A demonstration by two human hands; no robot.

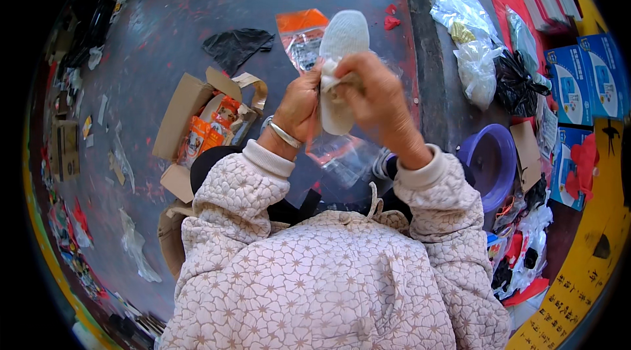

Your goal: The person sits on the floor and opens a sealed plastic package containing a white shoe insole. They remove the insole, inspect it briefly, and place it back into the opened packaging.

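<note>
A white insole [345, 34], long and rounded at its ends, is held upright in front of me. My left hand [301, 105] is closed on its left edge, a bracelet at the wrist. My right hand [373, 90] pinches a crumpled white piece [330, 74] across the insole's middle; whether it is cloth or paper I cannot tell. Behind the insole shows a clear plastic bag with an orange top [301, 23]. More clear plastic film [345, 156] hangs below the insole, near my lap.
An open cardboard box [176, 120] with orange packets [205, 134] stands at the left. Beyond it lies a black plastic bag [238, 46]. To the right are a raised edge [426, 54], a purple basin [506, 166], plastic bags [474, 67] and blue boxes [570, 84].
</note>
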